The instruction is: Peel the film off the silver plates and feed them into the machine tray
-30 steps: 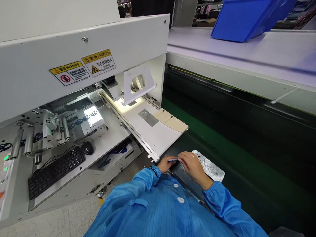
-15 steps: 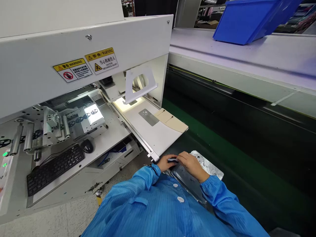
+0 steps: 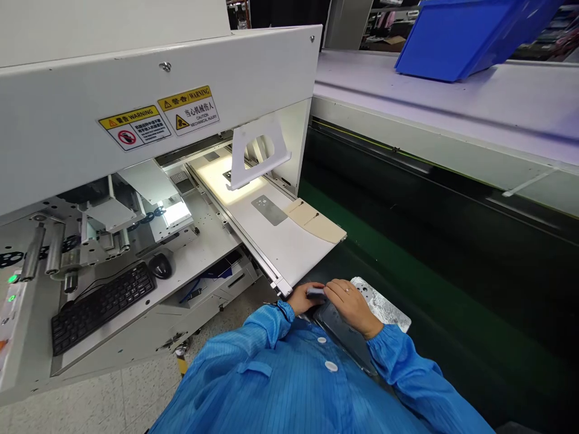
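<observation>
Close to my body, my left hand (image 3: 304, 298) and my right hand (image 3: 353, 304) meet over a small pale grey flat piece (image 3: 315, 292). Both hands pinch it by its ends. Under my hands lies a dark phone-shaped panel (image 3: 342, 331), and a silvery patterned plate (image 3: 384, 307) sticks out to the right of my right hand. Both arms wear blue sleeves.
A white machine with warning labels (image 3: 187, 111) stands at left, with a white slide tray (image 3: 289, 247) carrying a grey part (image 3: 269, 210) and a beige pad (image 3: 316, 222). A keyboard (image 3: 102, 307) and mouse (image 3: 160, 264) sit lower left. A green conveyor belt (image 3: 407, 259) runs right; a blue bin (image 3: 465, 36) sits beyond.
Inside the machine a white head has shifted left and the lit area of the slide tray has opened up. My hands stay together on the small piece, barely moved.
</observation>
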The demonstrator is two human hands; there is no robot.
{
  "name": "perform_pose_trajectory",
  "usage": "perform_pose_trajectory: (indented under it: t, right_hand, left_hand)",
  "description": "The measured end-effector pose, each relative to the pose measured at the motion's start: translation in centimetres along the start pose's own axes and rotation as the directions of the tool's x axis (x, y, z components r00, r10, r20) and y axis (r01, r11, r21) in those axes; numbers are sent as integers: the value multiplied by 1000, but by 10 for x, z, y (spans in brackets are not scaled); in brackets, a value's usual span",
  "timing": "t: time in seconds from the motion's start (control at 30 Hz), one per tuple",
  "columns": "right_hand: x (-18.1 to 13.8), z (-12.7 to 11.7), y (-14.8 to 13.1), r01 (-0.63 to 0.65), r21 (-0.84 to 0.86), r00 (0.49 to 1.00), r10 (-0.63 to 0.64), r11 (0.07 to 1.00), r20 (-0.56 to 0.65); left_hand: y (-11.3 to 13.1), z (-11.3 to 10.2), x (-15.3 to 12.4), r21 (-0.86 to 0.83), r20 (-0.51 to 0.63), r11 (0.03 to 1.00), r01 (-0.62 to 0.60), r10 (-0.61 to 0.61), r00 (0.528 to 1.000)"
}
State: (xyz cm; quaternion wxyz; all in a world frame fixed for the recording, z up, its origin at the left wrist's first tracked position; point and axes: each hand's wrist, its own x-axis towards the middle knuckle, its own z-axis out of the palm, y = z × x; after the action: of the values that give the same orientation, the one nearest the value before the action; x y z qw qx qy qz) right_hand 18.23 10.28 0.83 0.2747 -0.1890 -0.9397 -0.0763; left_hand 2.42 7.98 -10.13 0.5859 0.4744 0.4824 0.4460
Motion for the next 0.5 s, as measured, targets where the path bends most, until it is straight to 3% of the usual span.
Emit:
perform_pose_trajectory:
  t: [0.5]
  right_hand:
    - [2, -3, 2, -263, 182, 964, 267, 948, 0]
  left_hand:
    - [-3, 3, 2, -2, -13, 1000, -14, 14, 1000]
